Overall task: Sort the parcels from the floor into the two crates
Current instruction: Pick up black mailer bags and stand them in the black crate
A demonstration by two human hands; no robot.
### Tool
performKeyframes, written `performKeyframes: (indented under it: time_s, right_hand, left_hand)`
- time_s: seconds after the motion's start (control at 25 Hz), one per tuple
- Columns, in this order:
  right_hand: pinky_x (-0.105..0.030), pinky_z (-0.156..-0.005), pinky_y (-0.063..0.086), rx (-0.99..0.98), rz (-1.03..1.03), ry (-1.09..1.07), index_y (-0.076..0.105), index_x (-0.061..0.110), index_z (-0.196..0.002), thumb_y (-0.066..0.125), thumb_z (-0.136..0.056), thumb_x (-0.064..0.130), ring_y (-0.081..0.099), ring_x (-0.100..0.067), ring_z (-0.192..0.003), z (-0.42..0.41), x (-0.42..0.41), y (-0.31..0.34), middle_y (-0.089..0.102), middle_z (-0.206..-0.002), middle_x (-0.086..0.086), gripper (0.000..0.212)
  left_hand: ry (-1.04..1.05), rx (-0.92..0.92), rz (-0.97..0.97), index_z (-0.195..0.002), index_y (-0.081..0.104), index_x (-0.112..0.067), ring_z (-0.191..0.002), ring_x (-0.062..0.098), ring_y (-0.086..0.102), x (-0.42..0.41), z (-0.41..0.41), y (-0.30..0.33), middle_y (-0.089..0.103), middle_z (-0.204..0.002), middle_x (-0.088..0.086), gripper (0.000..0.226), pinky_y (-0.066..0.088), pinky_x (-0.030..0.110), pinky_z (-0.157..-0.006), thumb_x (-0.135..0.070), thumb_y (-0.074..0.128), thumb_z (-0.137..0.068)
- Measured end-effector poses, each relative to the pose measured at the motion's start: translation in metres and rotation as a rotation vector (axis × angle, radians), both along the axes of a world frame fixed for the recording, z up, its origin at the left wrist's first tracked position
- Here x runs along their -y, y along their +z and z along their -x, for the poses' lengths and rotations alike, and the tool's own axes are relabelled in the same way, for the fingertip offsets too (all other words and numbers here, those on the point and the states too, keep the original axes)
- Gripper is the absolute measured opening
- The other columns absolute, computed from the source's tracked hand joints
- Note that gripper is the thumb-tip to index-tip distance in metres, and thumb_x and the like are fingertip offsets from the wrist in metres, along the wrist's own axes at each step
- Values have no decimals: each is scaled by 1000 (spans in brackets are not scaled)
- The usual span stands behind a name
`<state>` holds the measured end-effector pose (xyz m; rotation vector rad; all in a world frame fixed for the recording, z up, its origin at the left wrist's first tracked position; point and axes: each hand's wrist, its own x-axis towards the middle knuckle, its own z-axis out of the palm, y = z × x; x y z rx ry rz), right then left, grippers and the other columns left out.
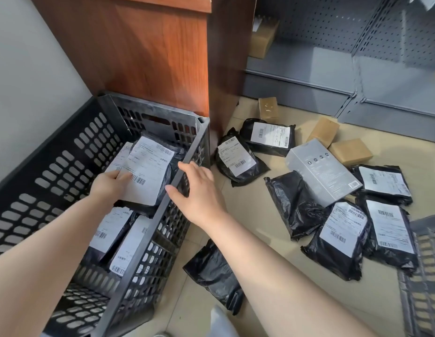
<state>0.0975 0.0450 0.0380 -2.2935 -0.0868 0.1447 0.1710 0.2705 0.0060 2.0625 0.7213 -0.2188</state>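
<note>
A black slotted crate [53, 171] stands at the left and holds several black bagged parcels with white labels. My left hand [108, 184] is inside it, fingers on the labelled top parcel [148, 171]. My right hand [199, 188] hovers open over the crate's right rim [172, 188]. On the floor to the right lie several black bagged parcels [238, 159], a grey box [321, 171] and brown cardboard boxes [350, 148]. A second crate [423, 268] shows at the right edge.
A wooden cabinet [148, 49] stands behind the left crate. Grey metal shelving [333, 64] lines the back, with a cardboard box [261, 42] on its lowest shelf. One unlabelled black bag [211, 271] lies under my right forearm. Beige tiled floor [265, 239] shows between the parcels.
</note>
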Motion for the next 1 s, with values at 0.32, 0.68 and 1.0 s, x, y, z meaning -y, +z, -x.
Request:
performKeyframes:
  time_s: [0.32,0.68,1.0]
  right_hand:
    - [-44,-100,44,50,59,20,32,34,-148,43,-96,59,31,-21,-135,0,3,-8,42,-151,10,58]
    - [-45,-103,42,62,9,9,31,32,-149,43,-96,58,32,-22,-135,0,1,-16,45,-148,8,61]
    - [-44,-100,44,114,-4,-10,34,31,-149,46,-95,57,38,-23,-130,1,0,-22,50,-143,7,61]
  left_hand:
    - [-130,0,-116,-93,61,-4,-77,28,52,26,-21,-33,56,-84,12,21,40,33,-67,-23,52,-95]
    - [-384,-90,-518,-145,18,-17,-108,42,56,48,-20,-53,55,-127,20,64,43,45,-81,-30,51,-93]
    - [-813,10,-963,-150,23,-21,-135,33,30,64,-25,-59,22,-156,7,61,34,45,-106,-14,48,-95]
